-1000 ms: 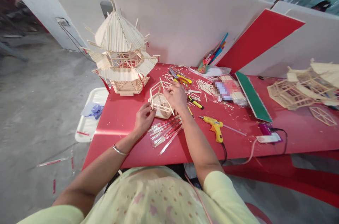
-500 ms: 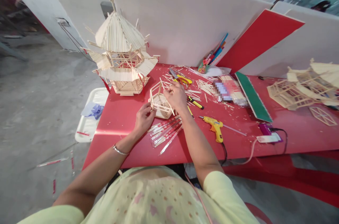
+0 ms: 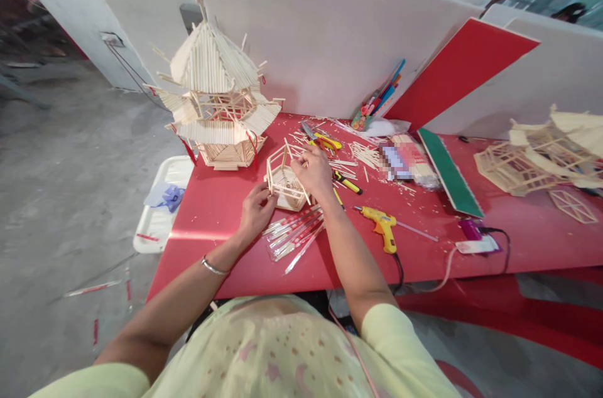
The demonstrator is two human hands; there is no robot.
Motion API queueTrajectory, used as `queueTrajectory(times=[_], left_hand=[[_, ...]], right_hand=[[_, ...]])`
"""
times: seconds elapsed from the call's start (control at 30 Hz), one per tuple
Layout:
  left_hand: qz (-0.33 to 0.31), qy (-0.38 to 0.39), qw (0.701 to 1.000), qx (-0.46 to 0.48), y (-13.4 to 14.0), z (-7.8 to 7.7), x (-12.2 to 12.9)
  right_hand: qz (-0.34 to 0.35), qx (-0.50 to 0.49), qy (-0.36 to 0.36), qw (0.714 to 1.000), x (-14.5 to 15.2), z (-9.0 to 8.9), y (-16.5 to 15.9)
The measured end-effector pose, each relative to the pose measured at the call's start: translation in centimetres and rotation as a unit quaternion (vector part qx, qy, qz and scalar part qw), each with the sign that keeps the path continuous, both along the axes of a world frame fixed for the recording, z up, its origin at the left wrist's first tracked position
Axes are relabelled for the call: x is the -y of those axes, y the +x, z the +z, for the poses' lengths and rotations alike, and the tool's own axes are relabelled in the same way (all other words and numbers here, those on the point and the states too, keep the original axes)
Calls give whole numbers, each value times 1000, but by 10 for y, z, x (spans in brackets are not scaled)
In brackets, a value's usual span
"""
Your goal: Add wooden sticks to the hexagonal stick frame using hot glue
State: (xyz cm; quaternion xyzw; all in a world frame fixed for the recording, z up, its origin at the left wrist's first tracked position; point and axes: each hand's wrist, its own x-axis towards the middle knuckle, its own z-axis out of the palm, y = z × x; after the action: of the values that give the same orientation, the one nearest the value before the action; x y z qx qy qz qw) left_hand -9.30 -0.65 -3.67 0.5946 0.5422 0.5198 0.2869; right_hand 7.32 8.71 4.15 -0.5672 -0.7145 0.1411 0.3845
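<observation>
The left hand [image 3: 255, 209] is pinching the lower left corner of a small stick frame [image 3: 288, 196], thumb and fingers clamped on it, and the frame is sitting toward the left end of the red bench [image 3: 202, 209], about midway between the near and far edges. Over on the frame's right side, the right hand [image 3: 315, 173] is curling across the upper rim, thumb and forefinger bunching close; whether they are gripping a stick, I cannot tell, as the hand is hiding it. Between frame and near edge, wrapped chopsticks [image 3: 294, 236] are fanning out. Behind the right hand, yellow-handled scissors [image 3: 325, 139] are lying toward the far edge, loose sticks [image 3: 366, 155] are scattering beside them, and a yellow-and-black cutter [image 3: 347, 182] is resting just right of the hand. Nearer the front, a yellow glue gun [image 3: 384, 225] is lying with its cord running over the near edge. At the far left corner, a tall stick tower [image 3: 214, 62] is standing upright, while toward the right end a second stick model [image 3: 522, 162] is sitting beyond a slanting green board [image 3: 450, 172].
</observation>
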Motion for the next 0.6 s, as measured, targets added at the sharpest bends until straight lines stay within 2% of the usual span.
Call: queueTrajectory(times=[0.33, 0.6], left_hand=[[-2, 2, 1000, -1, -1, -1, -1], [2, 2, 1000, -3, -2, -3, -2]], right_hand=[[1, -14, 25, 1000, -1, -2, 1], [-3, -36, 57, 998, 8, 7, 13]])
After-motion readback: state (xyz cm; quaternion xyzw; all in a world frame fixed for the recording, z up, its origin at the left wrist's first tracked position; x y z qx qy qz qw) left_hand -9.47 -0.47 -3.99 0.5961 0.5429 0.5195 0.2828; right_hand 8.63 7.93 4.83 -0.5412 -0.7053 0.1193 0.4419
